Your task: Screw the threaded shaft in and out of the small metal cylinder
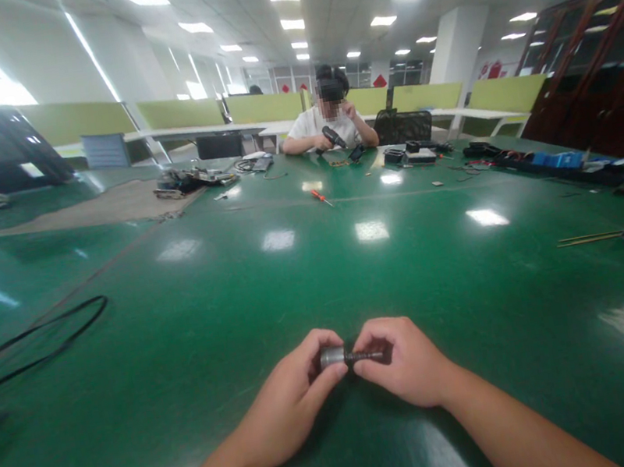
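Hiding metal part ends: both hands.

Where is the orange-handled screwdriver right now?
The orange-handled screwdriver lies on the green table, far centre of the head view, in front of the seated person.

One head-worn camera is looking forward and slightly down across the green tabletop, sitting close above the wearer's forearms, which are entering from the bottom edge. It is facing a seated person at the far side, with the ceiling lights filling the upper frame.
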### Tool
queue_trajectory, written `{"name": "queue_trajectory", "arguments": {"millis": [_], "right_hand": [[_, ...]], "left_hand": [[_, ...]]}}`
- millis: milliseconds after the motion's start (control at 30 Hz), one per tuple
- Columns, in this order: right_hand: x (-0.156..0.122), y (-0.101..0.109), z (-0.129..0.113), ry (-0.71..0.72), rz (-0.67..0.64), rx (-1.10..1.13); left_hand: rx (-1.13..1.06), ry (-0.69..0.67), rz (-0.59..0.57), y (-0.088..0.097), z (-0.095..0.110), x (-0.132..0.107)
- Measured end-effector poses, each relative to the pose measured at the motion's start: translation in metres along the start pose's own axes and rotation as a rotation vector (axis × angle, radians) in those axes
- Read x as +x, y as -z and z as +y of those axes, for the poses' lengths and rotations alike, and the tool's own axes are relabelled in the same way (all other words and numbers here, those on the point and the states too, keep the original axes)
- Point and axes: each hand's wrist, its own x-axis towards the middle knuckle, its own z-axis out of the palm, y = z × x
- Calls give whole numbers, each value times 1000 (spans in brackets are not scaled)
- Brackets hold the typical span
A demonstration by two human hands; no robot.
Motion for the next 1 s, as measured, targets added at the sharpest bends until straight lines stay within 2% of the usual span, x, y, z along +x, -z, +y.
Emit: {"name": "queue_trajectory", "arguments": {"millis": [1000], "right_hand": [[0,3,0,13,9,-41]], "left_hand": [[6,-1,12,0,1,-1]]}}
